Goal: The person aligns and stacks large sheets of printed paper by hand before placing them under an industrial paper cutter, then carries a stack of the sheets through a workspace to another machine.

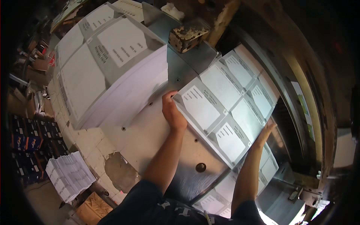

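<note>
Dark cloth shirt, left hand and right hand in grip on a smooth, rectangular paper stack

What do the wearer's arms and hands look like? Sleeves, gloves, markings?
Left hand and right hand ungloved; no watch or wristband visible. Forearms bare. Dark, navy-looking short sleeves, seemingly plain; matching shirt has pale print across the front.

A dark navy shirt is worn, cut with short sleeves; forearms and hands are left bare. Its front is marked with white letters, and a slim pale strip is seen there.
</note>
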Action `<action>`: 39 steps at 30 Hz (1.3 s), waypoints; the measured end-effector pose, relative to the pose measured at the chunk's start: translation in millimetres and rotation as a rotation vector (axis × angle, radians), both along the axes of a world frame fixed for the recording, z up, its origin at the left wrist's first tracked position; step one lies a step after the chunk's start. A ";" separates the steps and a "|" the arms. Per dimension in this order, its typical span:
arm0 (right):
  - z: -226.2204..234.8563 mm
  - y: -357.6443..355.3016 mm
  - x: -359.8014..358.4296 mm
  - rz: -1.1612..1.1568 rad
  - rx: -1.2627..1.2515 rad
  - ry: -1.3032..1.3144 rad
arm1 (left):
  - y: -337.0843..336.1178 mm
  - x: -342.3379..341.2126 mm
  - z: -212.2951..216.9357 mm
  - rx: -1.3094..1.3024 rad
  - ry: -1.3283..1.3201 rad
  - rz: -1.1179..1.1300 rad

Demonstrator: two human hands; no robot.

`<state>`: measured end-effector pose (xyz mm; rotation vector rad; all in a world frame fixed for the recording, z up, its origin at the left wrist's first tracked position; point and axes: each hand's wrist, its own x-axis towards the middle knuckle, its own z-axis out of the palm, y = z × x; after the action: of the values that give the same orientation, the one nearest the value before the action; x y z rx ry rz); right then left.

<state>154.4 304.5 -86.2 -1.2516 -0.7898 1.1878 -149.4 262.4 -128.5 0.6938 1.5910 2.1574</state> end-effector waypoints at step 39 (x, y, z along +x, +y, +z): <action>-8.7 -8.2 11.0 0.081 0.074 0.271 | -44.3 85.5 12.9 -0.015 0.106 0.022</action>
<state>165.4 296.3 -94.9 -0.9797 -0.6810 1.3484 -63.9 218.0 -115.6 0.8023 1.6735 2.1540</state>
